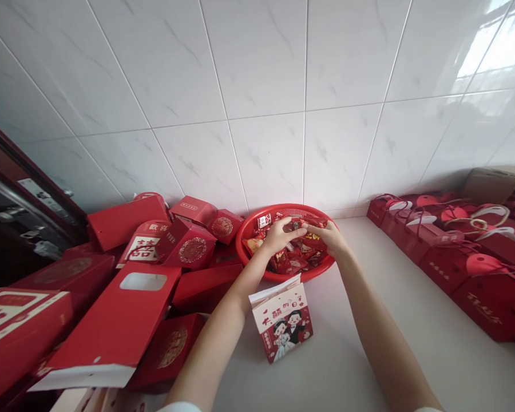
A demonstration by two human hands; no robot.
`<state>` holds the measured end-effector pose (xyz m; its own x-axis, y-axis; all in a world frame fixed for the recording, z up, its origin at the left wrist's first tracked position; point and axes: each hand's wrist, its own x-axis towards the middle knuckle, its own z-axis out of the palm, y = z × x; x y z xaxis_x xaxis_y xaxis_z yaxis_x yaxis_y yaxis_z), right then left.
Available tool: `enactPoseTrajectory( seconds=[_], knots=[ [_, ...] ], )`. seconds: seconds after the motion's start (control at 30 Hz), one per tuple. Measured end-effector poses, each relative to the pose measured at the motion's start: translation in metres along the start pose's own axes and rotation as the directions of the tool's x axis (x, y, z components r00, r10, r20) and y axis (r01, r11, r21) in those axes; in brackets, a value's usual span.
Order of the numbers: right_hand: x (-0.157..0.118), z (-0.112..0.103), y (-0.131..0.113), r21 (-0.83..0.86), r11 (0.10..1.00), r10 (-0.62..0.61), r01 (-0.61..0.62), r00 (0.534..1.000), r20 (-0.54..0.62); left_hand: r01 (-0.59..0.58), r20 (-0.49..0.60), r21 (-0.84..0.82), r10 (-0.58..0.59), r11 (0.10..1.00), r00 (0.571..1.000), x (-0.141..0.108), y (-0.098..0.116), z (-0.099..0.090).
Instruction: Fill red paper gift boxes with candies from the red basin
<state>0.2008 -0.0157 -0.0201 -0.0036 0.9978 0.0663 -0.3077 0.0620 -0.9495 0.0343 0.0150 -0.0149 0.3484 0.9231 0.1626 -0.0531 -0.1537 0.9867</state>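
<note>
Both hands are inside a round red plastic basket (241, 247) holding several small wrapped sweets (278, 260). My left hand (278, 236) reaches over the sweets with thumb and index finger apart; its other fingers are partly hidden. Beside it, my right hand (331, 237) has its fingers on a red packet with gold lettering (312, 238), and its fingertips come close to my left thumb. In front of the basket, between my forearms, stands a small red and cream gift box (284, 320) printed with a cartoon bridal couple. Its top looks unclosed.
Red gift boxes (111, 320) lie piled on the left of the white tabletop (326, 366). Rows of red gift bags with cord handles (446, 257) line the right side, near a cardboard box (493, 182). A tiled wall (266, 154) rises behind.
</note>
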Motion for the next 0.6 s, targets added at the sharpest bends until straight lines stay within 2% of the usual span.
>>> enactPoseTrajectory(
  seconds=[0.1,0.27,0.33,0.43,0.5,0.6],
  knots=[
    [0.0,0.0,0.001,0.008,1.0,0.004,-0.005,1.0,0.012,-0.032,0.044,0.08,0.028,0.996,0.999,0.0,0.002,-0.001],
    [-0.002,0.004,-0.001,0.055,0.998,0.022,-0.02,0.999,-0.044,-0.077,-0.148,0.125,0.095,0.989,0.984,0.0,0.006,-0.003],
    [-0.002,0.005,-0.002,0.102,0.994,0.043,-0.035,0.996,-0.079,-0.124,-0.185,0.096,0.14,0.988,0.973,-0.001,0.013,-0.005],
    [0.001,0.004,-0.005,0.179,0.984,0.048,-0.023,0.99,-0.135,-0.187,-0.208,-0.032,0.177,0.982,0.962,-0.014,0.033,-0.012],
    [0.001,0.003,-0.008,0.198,0.98,0.053,-0.023,0.988,-0.147,-0.22,-0.214,-0.104,0.194,0.97,0.957,-0.033,0.053,-0.02],
    [-0.005,0.004,-0.019,0.172,0.985,0.035,-0.028,0.999,-0.035,-0.214,-0.1,-0.065,0.207,0.975,0.973,-0.075,0.089,-0.035]
  ],
)
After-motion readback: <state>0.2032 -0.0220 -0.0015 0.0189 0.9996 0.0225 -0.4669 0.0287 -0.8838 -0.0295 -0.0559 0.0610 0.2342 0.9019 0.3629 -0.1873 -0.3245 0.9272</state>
